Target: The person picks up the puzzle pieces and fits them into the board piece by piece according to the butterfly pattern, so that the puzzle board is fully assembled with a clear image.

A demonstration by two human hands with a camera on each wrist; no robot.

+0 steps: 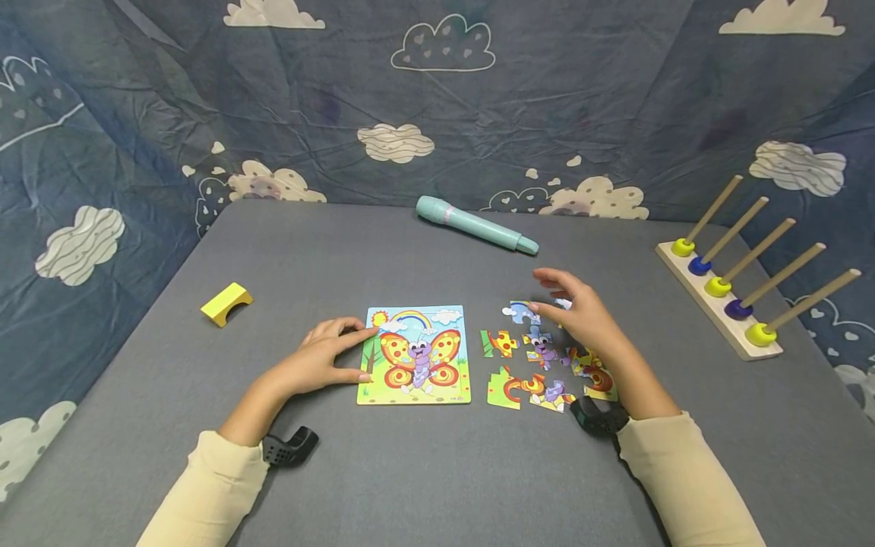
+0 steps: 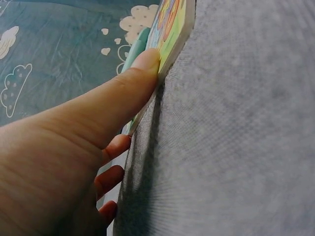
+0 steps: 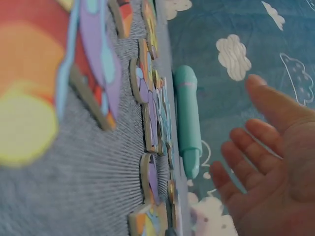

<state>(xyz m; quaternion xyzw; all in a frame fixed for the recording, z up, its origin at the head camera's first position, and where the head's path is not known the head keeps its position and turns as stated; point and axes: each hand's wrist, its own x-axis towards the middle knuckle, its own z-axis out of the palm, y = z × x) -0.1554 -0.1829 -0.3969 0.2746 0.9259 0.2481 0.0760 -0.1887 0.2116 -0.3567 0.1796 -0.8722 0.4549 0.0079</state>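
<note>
At far left on the grey tabletop [image 1: 410,471], a yellow arched block [image 1: 225,304] is seen lying alone. Next, the left hand [image 1: 316,358], cream-sleeved with a black device [image 1: 290,448] strapped at the wrist, is laid at the left edge of the butterfly puzzle board [image 1: 421,357]; thumb and index finger are stretched and spread, tips resting on the board, nothing gripped. The board is set flat, mid-table. Beyond it and slightly right, a teal microphone [image 1: 478,226] is laid aslant near the far edge. Just right of the board, loose puzzle pieces [image 1: 505,389] are scattered, some partly covered by the right arm. Over the far pieces the right hand [image 1: 577,308] is held, fingers parted and lightly bent, no piece held; a similar device is worn on its wrist. At far right, a wooden peg stand [image 1: 734,327] is placed slantwise, five pegs fitted with yellow and blue or purple beads. Behind everything, a dark cloud-print cloth [image 1: 328,91] is hung.
</note>
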